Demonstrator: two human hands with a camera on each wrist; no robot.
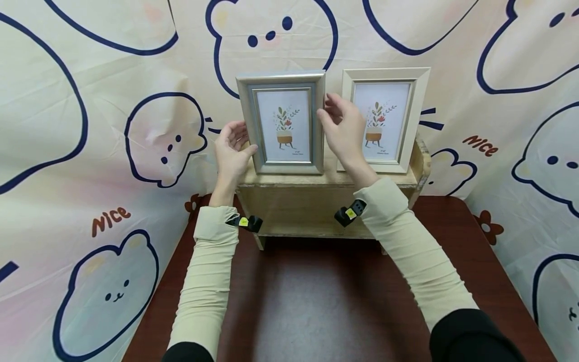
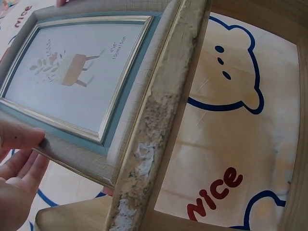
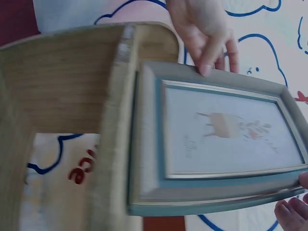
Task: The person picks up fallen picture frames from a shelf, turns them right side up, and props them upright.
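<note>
A silver-grey picture frame (image 1: 250,125) with a blue-grey inner band and a potted-plant print stands on a small wooden shelf (image 1: 312,193). My left hand (image 1: 232,151) holds its left edge; the thumb (image 2: 21,135) lies on the front border, and the other fingers go behind. At the opposite edge is my right hand (image 1: 346,128). Its thumb reaches the frame's side, while the bent fingertips (image 3: 285,210) show just off the edge. In the right wrist view the same silver-grey frame (image 3: 149,130) fills much of the picture.
A cream picture frame (image 1: 420,118) with the same print stands to the right on the shelf, partly behind my right hand. The shelf has a raised rounded side (image 1: 420,161) and stands on a dark red-brown table (image 1: 316,301). Cartoon-printed cloth (image 1: 149,75) hangs behind and at both sides.
</note>
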